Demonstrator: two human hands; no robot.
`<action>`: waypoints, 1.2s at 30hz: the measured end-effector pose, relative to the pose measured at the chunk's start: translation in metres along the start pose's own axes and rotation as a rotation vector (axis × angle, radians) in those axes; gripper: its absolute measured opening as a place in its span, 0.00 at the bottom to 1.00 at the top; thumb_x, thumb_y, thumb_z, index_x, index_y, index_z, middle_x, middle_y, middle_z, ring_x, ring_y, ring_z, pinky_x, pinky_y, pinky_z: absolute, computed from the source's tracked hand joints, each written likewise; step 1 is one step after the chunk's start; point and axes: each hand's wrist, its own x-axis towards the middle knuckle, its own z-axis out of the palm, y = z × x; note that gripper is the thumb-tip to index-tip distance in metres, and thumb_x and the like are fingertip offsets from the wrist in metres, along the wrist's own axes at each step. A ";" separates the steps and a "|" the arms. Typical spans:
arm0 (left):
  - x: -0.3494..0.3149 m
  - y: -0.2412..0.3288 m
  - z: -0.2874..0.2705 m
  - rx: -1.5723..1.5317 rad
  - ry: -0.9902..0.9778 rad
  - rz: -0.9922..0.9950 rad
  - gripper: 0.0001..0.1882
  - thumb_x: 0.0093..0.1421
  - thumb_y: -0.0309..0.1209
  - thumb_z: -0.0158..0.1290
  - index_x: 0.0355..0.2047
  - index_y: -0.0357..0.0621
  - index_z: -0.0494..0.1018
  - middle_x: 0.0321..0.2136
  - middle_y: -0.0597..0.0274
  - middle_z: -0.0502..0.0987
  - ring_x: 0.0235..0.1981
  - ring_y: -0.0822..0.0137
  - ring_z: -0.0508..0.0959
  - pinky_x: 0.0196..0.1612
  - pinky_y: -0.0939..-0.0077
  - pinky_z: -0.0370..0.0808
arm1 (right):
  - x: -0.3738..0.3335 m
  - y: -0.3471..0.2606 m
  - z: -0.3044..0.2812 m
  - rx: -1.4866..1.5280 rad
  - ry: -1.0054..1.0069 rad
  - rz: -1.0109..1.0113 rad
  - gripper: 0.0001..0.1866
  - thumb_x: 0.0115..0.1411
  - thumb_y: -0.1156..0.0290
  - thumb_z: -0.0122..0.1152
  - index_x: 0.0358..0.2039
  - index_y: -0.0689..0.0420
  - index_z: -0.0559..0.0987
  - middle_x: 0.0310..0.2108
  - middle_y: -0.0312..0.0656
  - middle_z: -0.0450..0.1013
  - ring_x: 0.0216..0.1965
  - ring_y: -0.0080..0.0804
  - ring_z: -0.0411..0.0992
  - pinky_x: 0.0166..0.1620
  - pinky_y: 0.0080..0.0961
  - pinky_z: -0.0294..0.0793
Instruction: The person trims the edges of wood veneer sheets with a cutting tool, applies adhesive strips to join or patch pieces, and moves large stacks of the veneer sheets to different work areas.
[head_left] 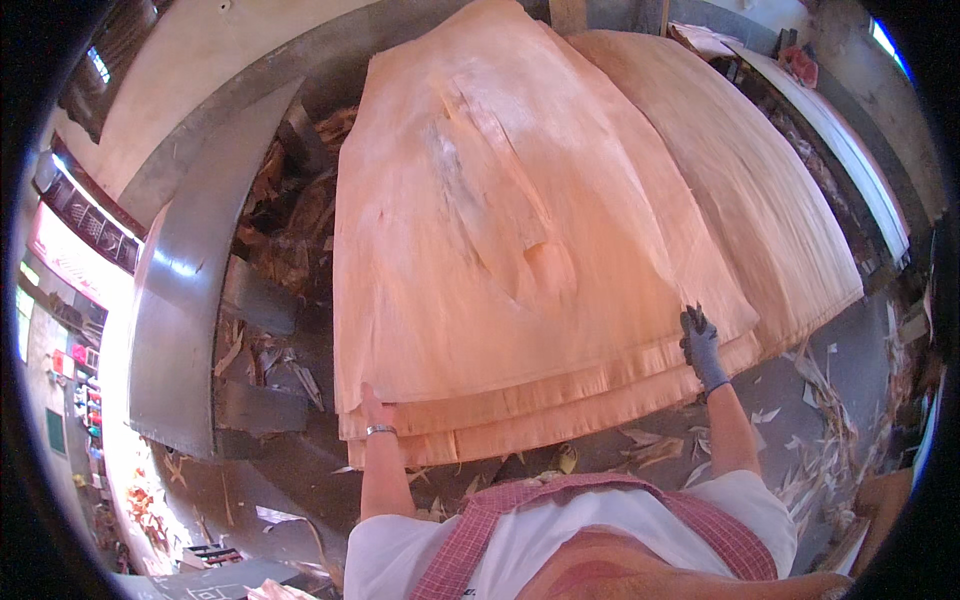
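A large, thin, peach-coloured wood veneer sheet (560,330) lies uppermost on a stack of similar sheets in front of me. Its middle is rumpled, with a long split, a curled flap and a greyish patch. My left hand (375,408), bare with a band at the wrist, is closed on the sheet's near left corner, fingers partly hidden. At the near right corner, my right hand (700,342), in a grey glove with dark fingertips, grips the sheet's edge. Below that edge, the lower veneer sheets (570,410) stick out toward me in layers.
A second veneer stack (740,190) adjoins on the right. To the left stands a long grey metal-topped table (185,330), with broken veneer scraps (290,230) between it and the stack. More veneer shavings (650,448) litter the floor by my feet and at right. A wall runs behind.
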 end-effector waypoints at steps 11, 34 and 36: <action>0.002 -0.068 -0.016 -0.086 -0.097 0.048 0.21 0.67 0.37 0.41 0.57 0.43 0.66 0.53 0.56 0.72 0.52 0.57 0.73 0.52 0.57 0.73 | 0.035 0.056 -0.020 -0.154 0.048 -0.209 0.25 0.63 0.55 0.56 0.57 0.56 0.72 0.23 0.37 0.73 0.15 0.22 0.65 0.18 0.22 0.64; 0.005 -0.114 0.004 0.233 -0.069 0.030 0.17 0.66 0.34 0.40 0.49 0.36 0.68 0.47 0.55 0.74 0.47 0.56 0.75 0.51 0.59 0.75 | 0.092 0.144 -0.028 -0.592 0.150 -0.324 0.26 0.65 0.53 0.51 0.56 0.59 0.71 0.37 0.47 0.75 0.28 0.33 0.69 0.34 0.29 0.70; -0.009 -0.110 0.006 -0.026 0.030 -0.014 0.15 0.65 0.33 0.43 0.46 0.36 0.71 0.45 0.55 0.75 0.45 0.57 0.76 0.48 0.61 0.76 | 0.071 0.133 -0.017 -0.435 0.064 -0.116 0.25 0.65 0.54 0.51 0.55 0.58 0.73 0.50 0.51 0.73 0.50 0.47 0.73 0.51 0.35 0.72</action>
